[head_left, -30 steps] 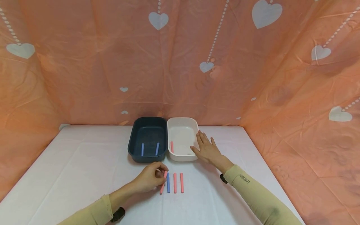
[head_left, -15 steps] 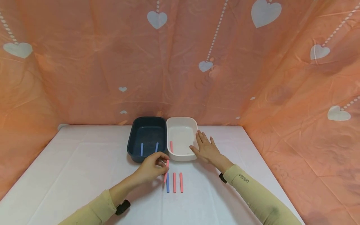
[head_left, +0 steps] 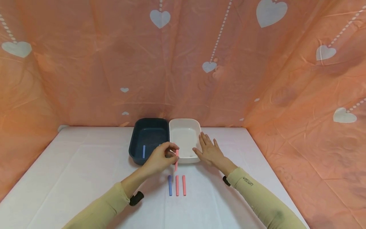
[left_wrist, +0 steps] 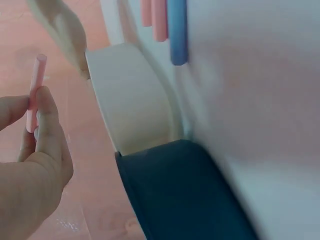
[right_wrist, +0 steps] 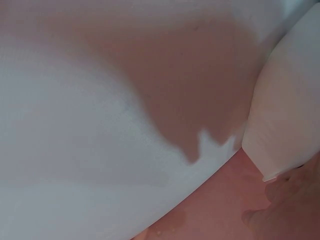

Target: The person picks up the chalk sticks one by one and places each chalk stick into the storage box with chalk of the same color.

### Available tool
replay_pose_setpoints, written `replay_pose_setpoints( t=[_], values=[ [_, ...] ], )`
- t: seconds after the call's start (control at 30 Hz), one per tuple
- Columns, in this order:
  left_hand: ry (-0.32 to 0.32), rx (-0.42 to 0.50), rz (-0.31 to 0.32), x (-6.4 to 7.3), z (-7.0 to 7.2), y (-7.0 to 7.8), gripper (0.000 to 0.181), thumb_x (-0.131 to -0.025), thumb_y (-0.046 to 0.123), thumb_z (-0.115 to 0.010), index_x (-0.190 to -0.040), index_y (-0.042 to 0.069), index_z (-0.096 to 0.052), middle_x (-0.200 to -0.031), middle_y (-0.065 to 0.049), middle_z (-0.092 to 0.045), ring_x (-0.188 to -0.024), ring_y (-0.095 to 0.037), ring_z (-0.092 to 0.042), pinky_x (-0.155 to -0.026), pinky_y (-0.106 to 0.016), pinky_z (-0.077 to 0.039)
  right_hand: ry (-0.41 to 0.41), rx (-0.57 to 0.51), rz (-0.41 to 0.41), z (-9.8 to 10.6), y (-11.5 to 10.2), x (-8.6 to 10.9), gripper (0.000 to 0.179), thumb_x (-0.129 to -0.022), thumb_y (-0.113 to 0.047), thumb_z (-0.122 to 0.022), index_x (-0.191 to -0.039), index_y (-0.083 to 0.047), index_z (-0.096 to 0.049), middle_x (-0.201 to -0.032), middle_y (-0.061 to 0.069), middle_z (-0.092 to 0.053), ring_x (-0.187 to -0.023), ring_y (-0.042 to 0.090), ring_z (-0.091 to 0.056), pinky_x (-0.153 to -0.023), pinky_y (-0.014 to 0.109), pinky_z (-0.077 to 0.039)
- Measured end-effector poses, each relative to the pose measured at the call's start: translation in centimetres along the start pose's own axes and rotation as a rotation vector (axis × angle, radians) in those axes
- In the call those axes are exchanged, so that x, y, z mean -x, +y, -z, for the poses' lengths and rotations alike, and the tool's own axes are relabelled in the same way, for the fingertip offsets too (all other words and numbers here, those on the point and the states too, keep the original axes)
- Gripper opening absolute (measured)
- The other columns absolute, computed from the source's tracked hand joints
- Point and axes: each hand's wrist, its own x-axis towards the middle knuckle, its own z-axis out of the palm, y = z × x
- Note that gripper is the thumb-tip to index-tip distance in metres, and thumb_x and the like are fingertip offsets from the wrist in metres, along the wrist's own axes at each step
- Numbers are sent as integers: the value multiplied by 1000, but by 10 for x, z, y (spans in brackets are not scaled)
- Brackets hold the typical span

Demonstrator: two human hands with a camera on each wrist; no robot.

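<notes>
My left hand (head_left: 160, 159) pinches a pink chalk stick (head_left: 176, 161) between thumb and fingers, in front of the white tray's (head_left: 186, 160) near left corner. In the left wrist view the pink chalk stands nearly upright in the fingertips. My right hand (head_left: 211, 153) lies with straight, spread fingers over the white tray's right rim. On the table before the trays, a blue chalk stick (head_left: 170, 185) lies beside two pink chalk sticks, the nearer pink stick (head_left: 177, 185) and the outer pink stick (head_left: 184, 185). My left hand hides the white tray's near left corner.
A dark blue tray (head_left: 134, 152) stands against the white one's left side. It holds a blue chalk stick (head_left: 144, 151); a second is mostly hidden by my left hand. Behind the white-covered table (head_left: 85, 171) hangs an orange curtain (head_left: 183, 79) with white hearts.
My left hand has lifted the pink chalk off the table beside the blue stick and carried it forward and right to the white tray's near edge. My right hand stays put.
</notes>
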Motion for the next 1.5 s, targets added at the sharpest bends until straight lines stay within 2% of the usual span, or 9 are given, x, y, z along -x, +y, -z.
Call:
replay_pose_setpoints(
  t=[0.33,0.47,0.63,0.73,0.9,1.13,1.33,1.5],
  values=[
    [35,51,0,-27,-7,6,30,-92,1,-72,-121,1,-66,-113,-12,-65,-95,-21,-69,-73,-31,-60,0,9,0,1,0,-1,80,-108,-51,-40,-163,4,-20,-173,18,-12,-159,36,-13,-124,63,-10],
    [47,82,-1,-40,-8,5,28,-94,0,-69,-122,-3,-64,-114,-15,-65,-92,-22,-71,-77,-39,-63,1,4,-2,2,0,-1,80,-109,-51,-40,-163,4,-20,-173,18,-12,-159,36,-12,-124,63,-9],
    [55,87,43,-55,-9,2,30,-96,3,-69,-125,-2,-63,-115,-16,-67,-87,-22,-74,-84,-51,-61,4,4,0,2,0,-1,79,-109,-51,-40,-163,4,-20,-173,17,-11,-159,36,-12,-124,63,-9],
    [66,67,55,-64,-10,-2,30,-97,5,-69,-125,-1,-64,-116,-15,-68,-88,-22,-74,-83,-48,-61,7,6,2,2,0,-2,79,-109,-51,-40,-163,4,-20,-173,17,-11,-159,35,-13,-125,62,-9],
    [74,23,35,-79,-15,-11,25,-97,4,-69,-121,-2,-64,-114,-16,-69,-88,-23,-75,-81,-44,-62,7,21,2,1,1,-2,79,-108,-51,-40,-163,4,-20,-173,17,-11,-159,35,-13,-125,62,-10],
    [31,-47,13,-98,-20,-18,24,-97,3,-69,-119,-5,-65,-111,-18,-71,-86,-25,-75,-75,-32,-60,-1,20,-4,-1,1,-2,79,-109,-51,-40,-162,4,-21,-173,18,-12,-159,36,-13,-124,63,-10],
    [-17,-98,27,-111,-23,-24,23,-96,3,-68,-118,-4,-66,-110,-18,-72,-89,-26,-74,-78,-31,-58,-8,22,-1,-4,3,-3,82,-108,-54,-40,-163,4,-20,-173,18,-11,-159,36,-13,-124,63,-10],
    [-35,-112,28,-121,-24,-30,22,-95,3,-69,-116,-4,-67,-108,-17,-72,-88,-24,-74,-76,-30,-59,-23,18,2,-1,3,-2,89,-106,-60,-43,-163,3,-16,-173,16,-8,-159,35,-11,-125,61,-7]
  ],
)
